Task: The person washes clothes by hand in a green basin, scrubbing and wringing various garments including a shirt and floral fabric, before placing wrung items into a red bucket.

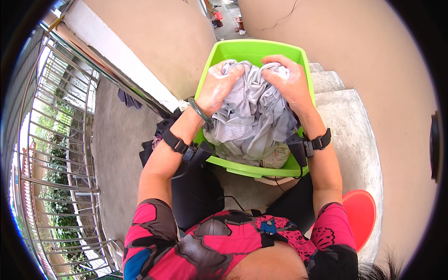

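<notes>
Wet grey cloth (250,105), bunched in loose folds, fills much of a lime green plastic tub (259,171) before me. My left hand (222,84) grips a fold of it near the tub's left wall. On the right, my right hand (287,80) pinches another fold between thumb and fingers. White suds cover parts of both hands. The cloth stretches and hangs between them. A patterned light cloth (276,157) lies at the near end of the tub.
Concrete steps (336,84) rise at the right beside a beige wall. A red plastic basin (360,217) stands by my right elbow. Dark clothes (164,126) lie left of the tub. Metal railings (63,182) run along the far left.
</notes>
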Demonstrator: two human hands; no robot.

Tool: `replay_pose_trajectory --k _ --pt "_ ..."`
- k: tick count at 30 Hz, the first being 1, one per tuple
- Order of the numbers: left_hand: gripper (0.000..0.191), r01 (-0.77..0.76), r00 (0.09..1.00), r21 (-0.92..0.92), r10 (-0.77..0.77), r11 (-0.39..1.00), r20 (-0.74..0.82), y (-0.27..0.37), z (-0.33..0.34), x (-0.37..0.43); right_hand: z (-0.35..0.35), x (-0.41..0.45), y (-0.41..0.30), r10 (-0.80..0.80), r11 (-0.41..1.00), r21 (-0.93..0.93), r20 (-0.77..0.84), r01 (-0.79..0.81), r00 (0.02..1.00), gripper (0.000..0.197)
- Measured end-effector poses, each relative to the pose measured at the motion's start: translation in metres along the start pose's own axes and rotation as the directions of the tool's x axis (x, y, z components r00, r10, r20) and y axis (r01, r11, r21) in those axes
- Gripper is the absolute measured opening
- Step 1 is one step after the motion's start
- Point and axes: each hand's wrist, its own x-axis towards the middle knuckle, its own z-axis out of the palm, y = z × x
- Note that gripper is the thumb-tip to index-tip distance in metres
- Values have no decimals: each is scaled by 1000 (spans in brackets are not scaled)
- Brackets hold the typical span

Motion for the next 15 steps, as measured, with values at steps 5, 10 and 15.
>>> replay_pose_trajectory --k 5,10,15 --pt "22 35 987 -55 -26 998 161 -3 24 -5 11 -4 3 -199 931 -291 98 219 975 50" --pt "21 -71 963 245 2 967 270 8 24 -3 -9 0 -2 43 965 -258 0 -42 999 14" --pt "17 -230 972 803 96 550 213 -34 -44 19 -37 4 -1 36 993 -113 -39 -40 999 7"
